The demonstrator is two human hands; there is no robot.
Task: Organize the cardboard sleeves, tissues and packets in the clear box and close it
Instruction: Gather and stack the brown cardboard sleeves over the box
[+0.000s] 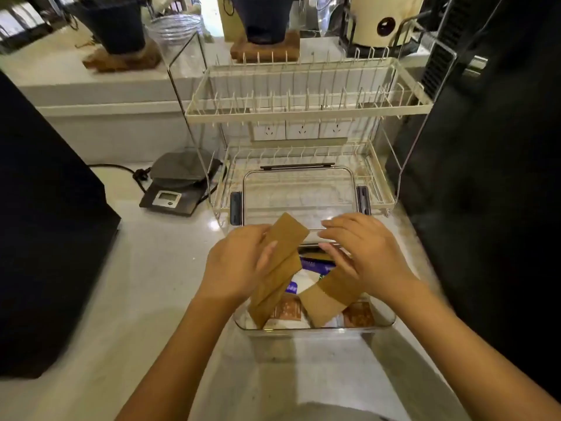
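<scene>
The clear box stands open on the counter in front of me. My left hand holds a stack of flat brown cardboard sleeves, tilted over the box's left side. My right hand rests on another brown sleeve that leans across the box, fingers spread on its upper end. Under the sleeves lie brown printed packets, a second packet, a purple and white tissue pack and white tissues. The clear lid with dark clips lies flat just behind the box.
A cream two-tier dish rack stands behind the lid. A small digital scale with a cord sits to the left. A large black appliance borders the left, another dark one the right.
</scene>
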